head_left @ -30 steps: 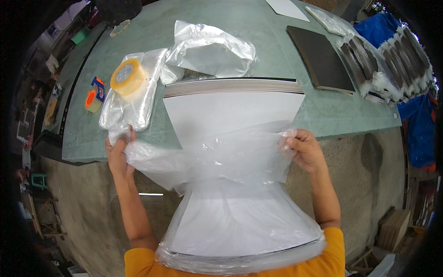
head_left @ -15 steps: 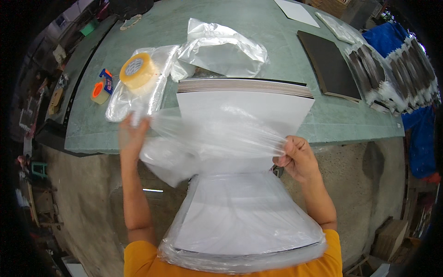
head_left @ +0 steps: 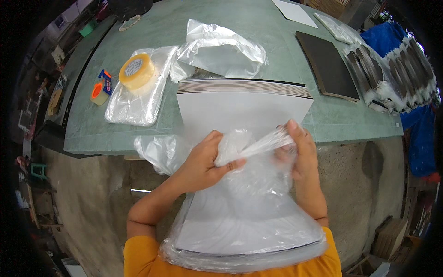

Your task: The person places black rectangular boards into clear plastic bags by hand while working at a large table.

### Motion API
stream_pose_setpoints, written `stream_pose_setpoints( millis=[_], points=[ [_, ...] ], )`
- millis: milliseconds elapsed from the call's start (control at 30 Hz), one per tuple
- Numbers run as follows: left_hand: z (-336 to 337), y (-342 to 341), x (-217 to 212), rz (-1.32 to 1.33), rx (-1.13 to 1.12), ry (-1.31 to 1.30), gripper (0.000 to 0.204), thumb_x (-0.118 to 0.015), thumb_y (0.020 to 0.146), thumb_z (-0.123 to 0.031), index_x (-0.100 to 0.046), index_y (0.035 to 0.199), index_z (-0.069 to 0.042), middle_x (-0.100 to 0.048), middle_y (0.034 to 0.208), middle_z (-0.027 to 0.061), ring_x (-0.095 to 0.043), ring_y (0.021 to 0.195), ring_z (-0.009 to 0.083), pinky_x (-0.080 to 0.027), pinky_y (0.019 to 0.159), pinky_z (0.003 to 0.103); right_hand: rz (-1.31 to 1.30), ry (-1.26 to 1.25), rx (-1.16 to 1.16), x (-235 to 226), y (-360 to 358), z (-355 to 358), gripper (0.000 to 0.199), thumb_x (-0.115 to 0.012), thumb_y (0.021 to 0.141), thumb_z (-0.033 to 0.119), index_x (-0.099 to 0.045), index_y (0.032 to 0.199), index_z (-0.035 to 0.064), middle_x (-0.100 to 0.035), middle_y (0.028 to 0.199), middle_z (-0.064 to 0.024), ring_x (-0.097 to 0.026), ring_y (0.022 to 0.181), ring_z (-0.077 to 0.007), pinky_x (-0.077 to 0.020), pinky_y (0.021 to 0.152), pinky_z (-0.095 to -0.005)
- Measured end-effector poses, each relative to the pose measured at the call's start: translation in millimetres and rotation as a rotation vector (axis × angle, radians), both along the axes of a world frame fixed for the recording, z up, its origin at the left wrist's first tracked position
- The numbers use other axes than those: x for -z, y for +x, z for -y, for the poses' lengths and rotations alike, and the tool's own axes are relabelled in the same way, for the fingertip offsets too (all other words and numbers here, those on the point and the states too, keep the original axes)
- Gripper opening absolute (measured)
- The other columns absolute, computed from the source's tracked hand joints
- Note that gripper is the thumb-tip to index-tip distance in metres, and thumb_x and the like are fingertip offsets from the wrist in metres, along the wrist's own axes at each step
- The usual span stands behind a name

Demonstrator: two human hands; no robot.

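Plastic wrap [head_left: 251,201], probably light, slippery, easily torn; best held by its bunched folds [head_left: 264,145]. Left hand [head_left: 203,162] grips these from nine o'clock, right hand [head_left: 302,150] from three.

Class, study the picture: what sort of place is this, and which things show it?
Probably a small workshop or packing area: a large green worktable bears a big tape roll on folded clear plastic, and wrapped dark bundles lie at its right.

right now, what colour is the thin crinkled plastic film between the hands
The film is clear, whitish where bunched; head view shows it.
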State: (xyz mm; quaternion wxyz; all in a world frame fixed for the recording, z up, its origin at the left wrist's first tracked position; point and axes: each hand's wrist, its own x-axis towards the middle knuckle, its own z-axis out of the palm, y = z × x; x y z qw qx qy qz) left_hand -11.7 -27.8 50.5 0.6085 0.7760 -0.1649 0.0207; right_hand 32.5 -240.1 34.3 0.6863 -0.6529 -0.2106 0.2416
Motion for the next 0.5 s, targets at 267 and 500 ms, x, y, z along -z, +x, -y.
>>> stream_pose_setpoints(
  millis=[267, 500],
  points=[
    [-21.5, -1.2, 3.1, -0.276, 0.096, -0.254, 0.025, -0.06, 0.079, -0.017, -0.055, 0.096, -0.001, -0.059, 0.09, 0.0045, -0.053, 0.085, 0.0125, -0.043, 0.076, 0.029, 0.103, -0.106, -0.649, -16.0, -12.3, -11.3, 0.035, -0.051, 0.083, 0.033, -0.057, 0.089, -0.0005, -0.055, 0.064, -0.006, -0.055, 0.069, -0.0203, -0.044, 0.068, -0.0303],
    [-36.1, 2.3, -3.2, -0.496, 0.456, -0.814, 0.027, -0.056, 0.079, -0.017, -0.051, 0.1, 0.0, -0.059, 0.084, 0.0148, -0.059, 0.071, 0.0267, -0.047, 0.064, 0.04, -0.103, -0.296, -1.135, 19.8, 8.7, 20.1, 0.041, -0.05, 0.08, 0.039, -0.057, 0.094, 0.0008, -0.061, 0.08, -0.0107, -0.058, 0.08, -0.0258, -0.0454, 0.075, -0.0369]
  ],
)
